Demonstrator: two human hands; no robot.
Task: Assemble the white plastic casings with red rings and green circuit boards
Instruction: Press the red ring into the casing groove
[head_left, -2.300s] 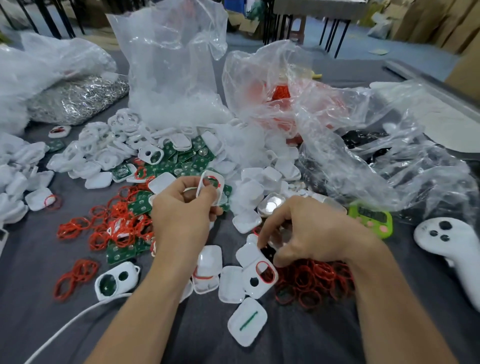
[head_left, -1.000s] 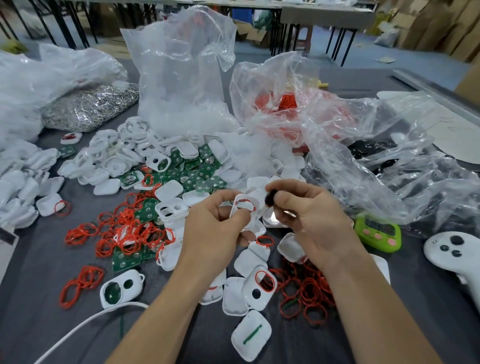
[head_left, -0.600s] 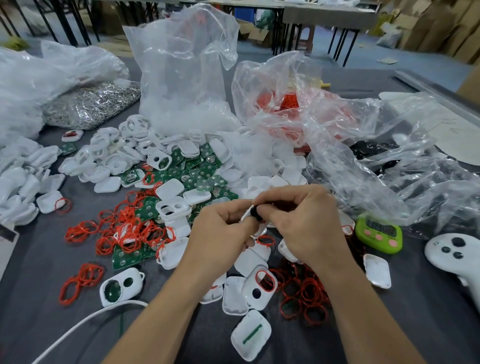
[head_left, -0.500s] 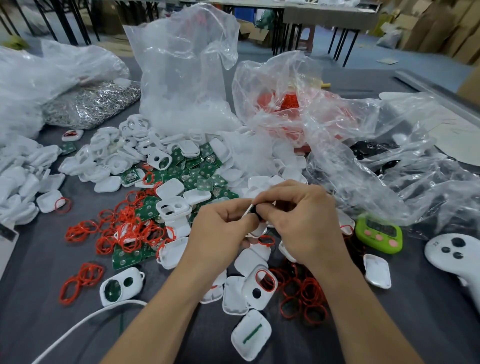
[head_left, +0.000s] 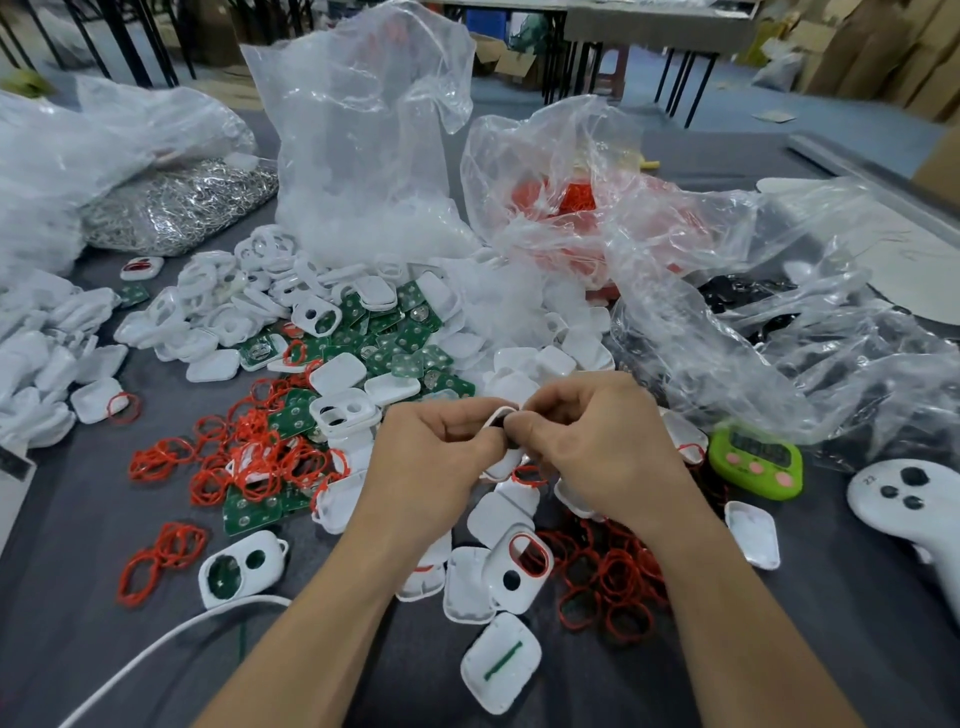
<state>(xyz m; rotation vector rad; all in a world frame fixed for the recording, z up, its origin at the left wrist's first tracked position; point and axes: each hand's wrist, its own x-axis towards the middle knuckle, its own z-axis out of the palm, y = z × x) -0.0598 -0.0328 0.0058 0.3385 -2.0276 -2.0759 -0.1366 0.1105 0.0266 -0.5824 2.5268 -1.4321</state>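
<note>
My left hand grips a white plastic casing above the middle of the table; only its top edge shows between the fingers. My right hand meets it from the right, thumb and forefinger pinching a small black part against the casing. Loose red rings lie below my right wrist and more red rings to the left. Green circuit boards are heaped behind the hands among white casings. A casing with a red ring in its opening lies just below the hands.
Clear plastic bags stand at the back, one holding red rings. A bag of silvery metal parts is at the back left. A green timer and a white controller lie right. A white cable runs near left.
My right hand rose from the red-ring pile with a small black part and came up against the casing held by my left hand. Both hands now work together on it.
</note>
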